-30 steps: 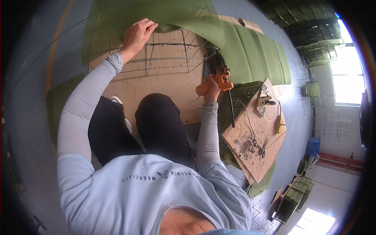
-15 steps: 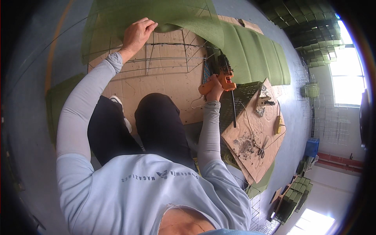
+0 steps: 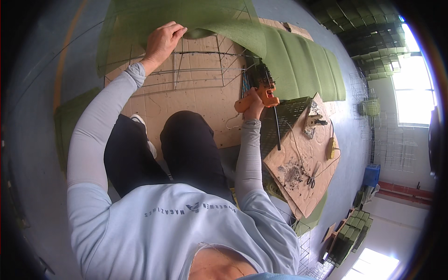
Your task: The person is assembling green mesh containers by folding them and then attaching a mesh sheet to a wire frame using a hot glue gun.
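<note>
My left hand (image 3: 164, 43) pinches the near edge of a thin green mesh fabric (image 3: 140, 21), holding it up above a wire frame (image 3: 198, 70). In my right hand (image 3: 253, 105) is an orange hot glue gun (image 3: 267, 93), its front end dark with residue and a black glue stick (image 3: 277, 128) sticking out toward me. The gun's dark tip is near the right end of the frame, beside the fabric's drooping corner. Under the frame lies a brown cardboard sheet (image 3: 172, 105), marked with dark specks.
Folded green fabric (image 3: 303, 63) lies at the far right. Beside my right arm, a cardboard-topped surface (image 3: 298, 163) carries scissors (image 3: 313, 176), a yellow power socket (image 3: 331, 148) and a cord. Green stacks (image 3: 352, 235) and wire racks (image 3: 396, 149) stand farther right.
My right hand has shifted the glue gun very slightly to the left and nearer me. The left hand keeps its pinch on the mesh fabric in nearly the same spot.
</note>
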The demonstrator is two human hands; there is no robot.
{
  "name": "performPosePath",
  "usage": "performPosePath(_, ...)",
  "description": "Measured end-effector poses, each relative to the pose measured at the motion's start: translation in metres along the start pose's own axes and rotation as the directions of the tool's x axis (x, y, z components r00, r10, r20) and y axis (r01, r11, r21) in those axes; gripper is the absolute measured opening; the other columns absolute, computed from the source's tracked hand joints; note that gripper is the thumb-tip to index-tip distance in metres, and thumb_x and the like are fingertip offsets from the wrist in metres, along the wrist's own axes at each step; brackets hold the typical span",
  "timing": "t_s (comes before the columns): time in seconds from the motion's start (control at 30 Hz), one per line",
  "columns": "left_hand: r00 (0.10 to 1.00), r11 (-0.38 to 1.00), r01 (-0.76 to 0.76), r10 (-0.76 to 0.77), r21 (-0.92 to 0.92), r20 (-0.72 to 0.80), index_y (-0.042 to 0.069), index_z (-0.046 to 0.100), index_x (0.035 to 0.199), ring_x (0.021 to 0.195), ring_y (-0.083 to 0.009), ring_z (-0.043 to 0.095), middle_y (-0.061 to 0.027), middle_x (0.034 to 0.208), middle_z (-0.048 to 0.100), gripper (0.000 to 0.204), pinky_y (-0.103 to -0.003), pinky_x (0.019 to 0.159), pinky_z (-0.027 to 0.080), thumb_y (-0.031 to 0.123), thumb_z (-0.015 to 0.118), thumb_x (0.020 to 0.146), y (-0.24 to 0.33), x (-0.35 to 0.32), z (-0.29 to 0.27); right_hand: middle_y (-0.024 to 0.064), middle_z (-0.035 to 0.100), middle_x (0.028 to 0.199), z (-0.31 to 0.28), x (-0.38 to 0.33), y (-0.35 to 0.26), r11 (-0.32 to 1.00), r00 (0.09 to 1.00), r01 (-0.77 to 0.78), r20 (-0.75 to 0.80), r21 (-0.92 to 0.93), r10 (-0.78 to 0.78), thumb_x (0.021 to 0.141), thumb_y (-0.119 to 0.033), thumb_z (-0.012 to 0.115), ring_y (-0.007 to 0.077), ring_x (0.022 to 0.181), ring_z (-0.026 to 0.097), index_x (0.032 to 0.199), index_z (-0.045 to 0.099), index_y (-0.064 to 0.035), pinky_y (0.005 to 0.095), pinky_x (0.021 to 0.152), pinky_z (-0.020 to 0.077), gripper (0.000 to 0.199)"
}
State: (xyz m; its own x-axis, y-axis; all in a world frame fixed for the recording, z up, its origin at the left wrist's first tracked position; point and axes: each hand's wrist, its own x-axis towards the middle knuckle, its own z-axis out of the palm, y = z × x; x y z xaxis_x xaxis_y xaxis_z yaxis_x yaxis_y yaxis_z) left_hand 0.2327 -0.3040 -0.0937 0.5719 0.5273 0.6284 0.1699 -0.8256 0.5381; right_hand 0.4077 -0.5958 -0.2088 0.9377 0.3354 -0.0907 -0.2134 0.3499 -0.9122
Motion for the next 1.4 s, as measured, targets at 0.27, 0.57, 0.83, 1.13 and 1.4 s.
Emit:
performPosePath(0.27,1.0,1.0,0.01,-0.01,0.006,0.013,0.006,0.064,0.083,0.067,-0.0271,0.059,-0.0059,0.076,0.059,0.021,-0.035,0.058,0.046,0.026,0.058,0.087,0.0,0.0,0.0,0.0024,0.05,0.07,0.0,-0.001,0.004,1.0,0.999,-0.029,-0.013,0.011,0.029,0.075,-0.003,0.061,0.0147,0.059,0.052,0.09,0.05,-0.006,0.0272,0.054,0.0432,0.018)
performPosePath(0.57,1.0,1.0,-0.016,0.016,-0.014,-0.016,0.005,0.064,0.082,0.064,-0.0267,0.057,-0.0058,0.074,0.058,0.021,-0.035,0.057,0.045,0.025,0.058,0.088,0.001,-0.001,0.0,0.0027,0.05,0.07,0.005,-0.006,0.006,0.999,0.999,-0.034,0.029,-0.012,0.034,0.075,-0.003,0.06,0.0155,0.059,0.052,0.09,0.049,-0.0059,0.0272,0.056,0.0439,0.018)
performPosePath(0.83,0.999,1.0,0.004,-0.004,-0.001,0.037,0.002,0.063,0.087,0.064,-0.027,0.057,-0.0079,0.078,0.059,0.02,-0.033,0.057,0.044,0.022,0.058,0.088,-0.001,-0.001,-0.001,0.0031,0.051,0.068,0.017,-0.02,0.0,0.999,0.997,-0.021,0.067,-0.041,0.024,0.075,-0.003,0.061,0.015,0.058,0.052,0.09,0.05,-0.0049,0.0272,0.055,0.0429,0.019)
performPosePath(1.13,0.998,1.0,0.027,-0.026,-0.007,0.058,0.001,0.062,0.087,0.064,-0.0272,0.057,-0.0089,0.077,0.058,0.02,-0.033,0.057,0.044,0.02,0.058,0.088,-0.001,-0.003,-0.001,0.0031,0.051,0.07,0.027,-0.032,0.01,0.998,0.993,-0.066,0.099,-0.01,0.067,0.074,0.0,0.061,0.0149,0.06,0.053,0.089,0.051,-0.0029,0.0277,0.056,0.0426,0.019)
performPosePath(1.4,1.0,1.0,-0.018,0.017,-0.021,-0.007,0.006,0.064,0.08,0.06,-0.025,0.055,-0.0055,0.069,0.054,0.021,-0.035,0.054,0.043,0.024,0.058,0.087,-0.002,-0.004,0.001,0.0027,0.052,0.074,0.046,-0.047,0.022,0.995,0.977,-0.076,0.193,-0.064,0.087,0.073,0.0,0.062,0.0144,0.061,0.052,0.091,0.052,-0.0038,0.0275,0.057,0.0427,0.021)
